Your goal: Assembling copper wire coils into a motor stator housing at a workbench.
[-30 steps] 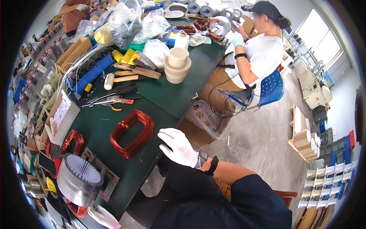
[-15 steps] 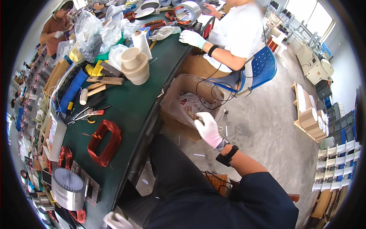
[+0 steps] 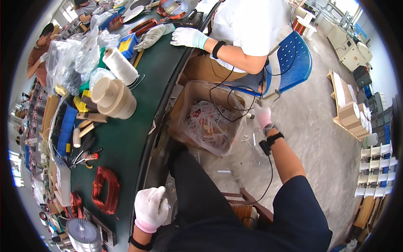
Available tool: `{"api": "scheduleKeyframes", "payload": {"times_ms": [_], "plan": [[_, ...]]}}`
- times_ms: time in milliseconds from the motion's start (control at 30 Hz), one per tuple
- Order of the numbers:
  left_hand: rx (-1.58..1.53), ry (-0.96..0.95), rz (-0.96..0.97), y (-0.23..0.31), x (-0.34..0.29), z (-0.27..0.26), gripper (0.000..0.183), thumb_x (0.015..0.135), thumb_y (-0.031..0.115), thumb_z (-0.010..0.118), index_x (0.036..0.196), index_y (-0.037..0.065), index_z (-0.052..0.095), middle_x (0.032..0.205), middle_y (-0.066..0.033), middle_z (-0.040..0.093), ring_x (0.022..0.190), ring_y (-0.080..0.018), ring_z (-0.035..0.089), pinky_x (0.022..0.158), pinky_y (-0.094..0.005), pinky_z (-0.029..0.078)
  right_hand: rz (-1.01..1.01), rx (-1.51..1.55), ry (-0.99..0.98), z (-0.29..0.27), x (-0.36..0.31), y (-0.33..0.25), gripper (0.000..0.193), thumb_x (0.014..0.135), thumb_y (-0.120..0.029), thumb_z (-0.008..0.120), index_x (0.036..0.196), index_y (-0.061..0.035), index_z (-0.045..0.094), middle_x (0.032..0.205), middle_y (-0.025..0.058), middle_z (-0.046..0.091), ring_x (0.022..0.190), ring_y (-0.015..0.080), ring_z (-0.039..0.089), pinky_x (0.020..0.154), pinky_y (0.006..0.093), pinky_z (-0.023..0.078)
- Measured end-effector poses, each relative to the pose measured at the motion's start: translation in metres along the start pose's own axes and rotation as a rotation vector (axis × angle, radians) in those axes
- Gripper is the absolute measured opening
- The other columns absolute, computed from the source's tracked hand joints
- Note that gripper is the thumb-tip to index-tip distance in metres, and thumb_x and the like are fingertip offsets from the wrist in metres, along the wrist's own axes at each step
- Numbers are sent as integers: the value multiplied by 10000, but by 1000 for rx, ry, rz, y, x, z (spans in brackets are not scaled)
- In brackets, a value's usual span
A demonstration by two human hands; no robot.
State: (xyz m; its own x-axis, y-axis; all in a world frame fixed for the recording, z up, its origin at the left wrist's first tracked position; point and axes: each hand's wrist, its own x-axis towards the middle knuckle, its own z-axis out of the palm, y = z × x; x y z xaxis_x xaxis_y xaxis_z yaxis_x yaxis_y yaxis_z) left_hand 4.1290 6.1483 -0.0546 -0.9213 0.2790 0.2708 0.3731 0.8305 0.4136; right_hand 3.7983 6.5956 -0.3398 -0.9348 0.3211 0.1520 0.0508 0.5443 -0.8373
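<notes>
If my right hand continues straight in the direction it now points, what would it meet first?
Probably the blue chair, around its lower frame or seat edge, just beyond your right hand in the picture. Depth is unclear, so the hand might pass below it.

white-gloved left hand (image 3: 151, 208), red-brown wire coil (image 3: 113, 193), dark green tabletop (image 3: 133, 147), blue chair (image 3: 296, 63)

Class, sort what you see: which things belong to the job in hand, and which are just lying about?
Likely the job's, by nearness:
coil and cylinder, near the left hand
box, near the right hand

Apparently lying about, untouched:
mallet
spool
screwdriver
white strips
</notes>
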Motion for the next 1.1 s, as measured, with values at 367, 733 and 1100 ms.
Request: {"api": "scheduleKeyframes", "payload": {"times_ms": [367, 733, 1100], "plan": [[-98, -135, -104, -24, 76, 45, 506, 730, -86, 698, 1224, 11, 644, 1031, -151, 666, 918, -334, 654, 844, -436, 528, 194, -254, 105, 20, 135, 38, 422, 885, -302, 678, 1144, 31, 680, 1109, 280, 731, 1077, 442, 696, 938, 483, 545], [-262, -112, 2, -18, 160, 101, 474, 768, -105, 688, 1230, 1, 669, 996, -137, 662, 896, -290, 668, 844, -384, 544, 282, -379, 59, 22, 171, 27, 312, 858, -282, 658, 1004, -16, 731, 996, 266, 742, 1002, 418, 726, 857, 448, 572], [-234, -105, -126, -29, 166, 87, 465, 786, -44, 715, 1245, 9, 663, 1065, -153, 676, 915, -311, 668, 873, -412, 539, 581, 404, 50, 33, 171, 35, 356, 950, -306, 660, 1036, 33, 728, 904, 223, 746, 777, 338, 737, 748, 423, 569]]}}
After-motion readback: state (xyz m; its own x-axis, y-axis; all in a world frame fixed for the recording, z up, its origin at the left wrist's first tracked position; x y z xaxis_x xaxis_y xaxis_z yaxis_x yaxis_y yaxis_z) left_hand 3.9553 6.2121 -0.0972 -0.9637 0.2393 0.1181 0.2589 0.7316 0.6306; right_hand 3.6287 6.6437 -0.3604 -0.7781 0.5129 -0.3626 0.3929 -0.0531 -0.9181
